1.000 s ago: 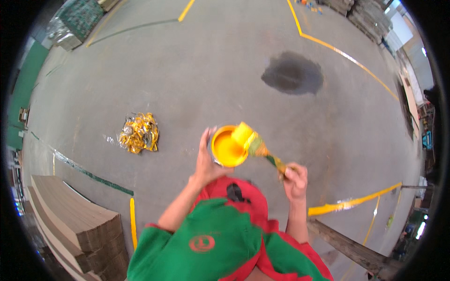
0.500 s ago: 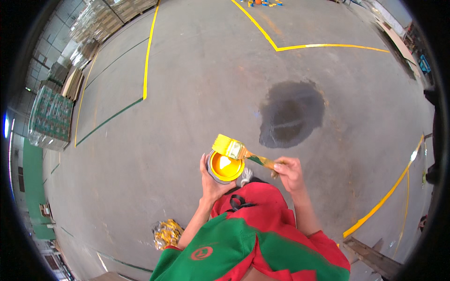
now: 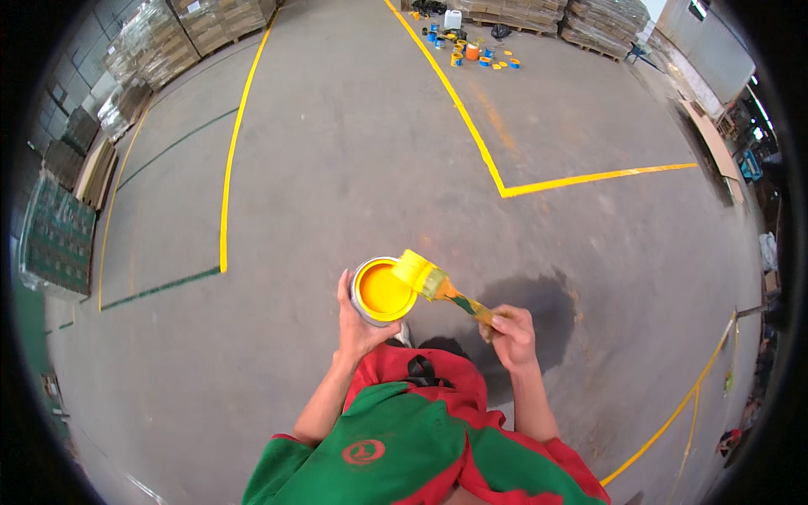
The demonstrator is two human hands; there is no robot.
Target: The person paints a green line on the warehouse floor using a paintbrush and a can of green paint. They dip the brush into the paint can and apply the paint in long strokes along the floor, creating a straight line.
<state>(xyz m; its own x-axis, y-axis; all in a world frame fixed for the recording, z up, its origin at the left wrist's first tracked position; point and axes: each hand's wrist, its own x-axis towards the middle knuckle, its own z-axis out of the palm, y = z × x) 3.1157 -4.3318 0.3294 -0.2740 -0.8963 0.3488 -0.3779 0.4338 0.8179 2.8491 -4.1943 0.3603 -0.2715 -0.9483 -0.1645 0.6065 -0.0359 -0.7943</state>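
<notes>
My left hand (image 3: 358, 332) is wrapped round an open paint can (image 3: 385, 292) of yellow paint, held up in front of my waist. In my right hand (image 3: 512, 335), fingers closed on the handle, is a flat paintbrush (image 3: 442, 286). Yellow paint coats its bristles, which point up and left over the can's right rim. Whether the bristles touch the rim I cannot tell. The wooden handle carries green and yellow paint smears.
Yellow lines (image 3: 484, 147) and a dark green line (image 3: 164, 289) mark the grey floor. A dark patch (image 3: 539, 324) lies by my right hand. Several paint cans (image 3: 473, 52) stand far ahead, near wrapped pallet stacks (image 3: 513, 10). More stacks (image 3: 59, 240) line the left side.
The view has shifted forward over the floor, and the dark patch is now nearer me. The brush and can stay in my hands, with the bristles now at the can's right side.
</notes>
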